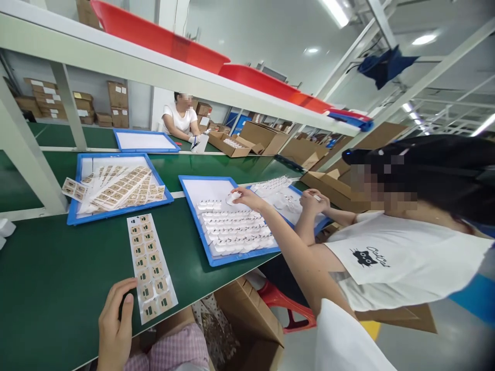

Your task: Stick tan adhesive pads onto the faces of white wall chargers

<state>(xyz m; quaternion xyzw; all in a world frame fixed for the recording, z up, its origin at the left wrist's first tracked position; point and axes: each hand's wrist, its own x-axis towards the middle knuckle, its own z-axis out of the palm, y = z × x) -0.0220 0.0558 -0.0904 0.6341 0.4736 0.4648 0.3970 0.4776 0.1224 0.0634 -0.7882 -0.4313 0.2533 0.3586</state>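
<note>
My left hand (116, 322) rests at the table's front edge, fingers stretched out, its fingertips at the left edge of a sheet of stickers (149, 263). The white sheet carries rows of tan stickers with dark cut-outs and lies flat on the green table. My right hand (249, 198) reaches far forward over a blue-rimmed tray (187, 193), its fingers closed on a small white plastic part (233, 198). Below that hand, rows of similar white parts (235, 229) with thin dark bits on top fill the tray's near portion.
Another blue-rimmed tray (73, 206) holds piled sticker sheets (121, 188). At my right a co-worker's hands (314, 202) handle a small part beside a third tray. Across the table sits another person (180, 121). An open cardboard box (251, 314) stands below the table edge; red bins (162, 38) line the overhead shelf.
</note>
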